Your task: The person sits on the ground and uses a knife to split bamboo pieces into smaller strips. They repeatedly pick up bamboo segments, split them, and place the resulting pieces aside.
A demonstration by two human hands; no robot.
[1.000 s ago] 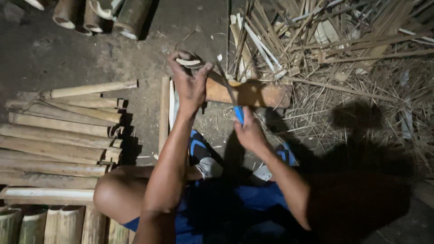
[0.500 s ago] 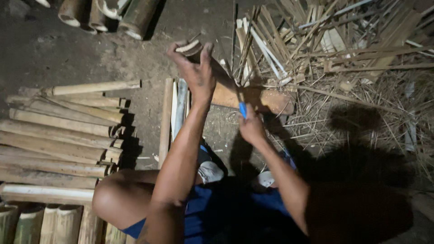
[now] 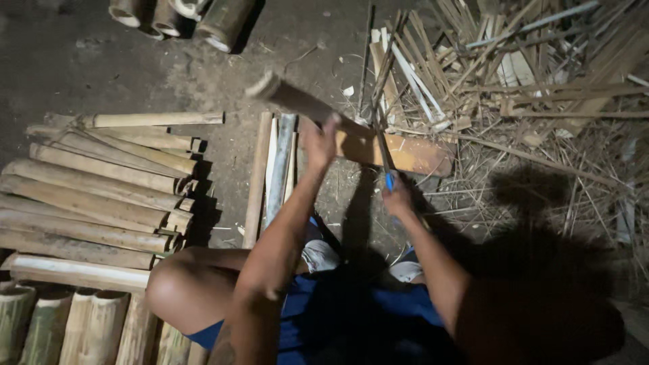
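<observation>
Bamboo, a short round culm section (image 3: 297, 100), is gripped near its lower end by the left hand (image 3: 319, 140), raised over the wooden block (image 3: 395, 151) lying on the dirt floor (image 3: 81, 61); its long axis is slanted, with the free end pointed up and away to the left of the block. The piece is judged stiff, hard, fairly light and smooth-skinned, best taken around its middle or lower end. The right hand (image 3: 397, 200) is clenched on a blue-handled blade (image 3: 385, 159) held just above the block's near edge.
</observation>
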